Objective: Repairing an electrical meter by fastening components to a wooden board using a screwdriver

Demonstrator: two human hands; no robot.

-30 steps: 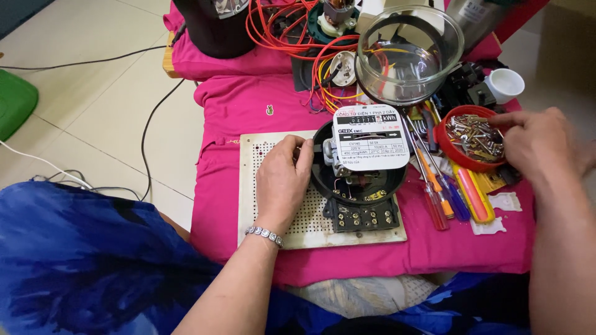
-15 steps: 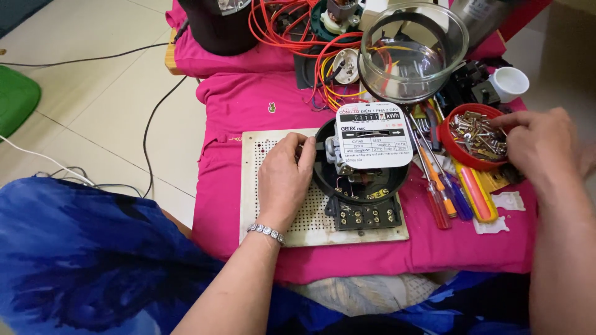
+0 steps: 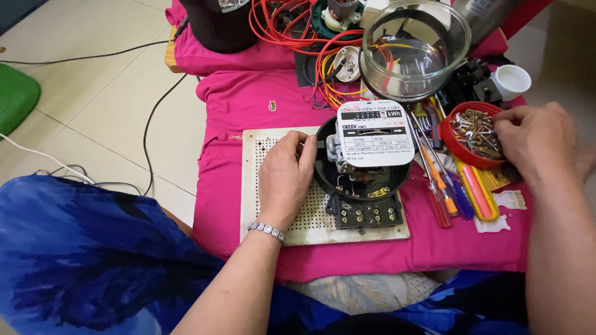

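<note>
An opened electricity meter [image 3: 366, 167] with a round black base and white faceplate sits on a white perforated board [image 3: 261, 186] over pink cloth. My left hand [image 3: 285, 177], a silver bracelet on its wrist, rests on the board and grips the meter's left rim. My right hand [image 3: 537, 146] reaches into a red bowl [image 3: 456, 149] full of small metal screws and parts, its fingers curled among them. Whether those fingers hold a screw is hidden.
A clear glass meter cover [image 3: 415, 49] stands behind the meter. Screwdrivers [image 3: 441, 186] lie to the meter's right. Orange wires [image 3: 298, 31], a black container [image 3: 214, 25] and a white cup [image 3: 512, 80] crowd the back. Cables trail over the tiled floor at left.
The view has shifted slightly. My right hand stays at the red bowl, working among the screws. My left hand keeps its hold on the meter.
</note>
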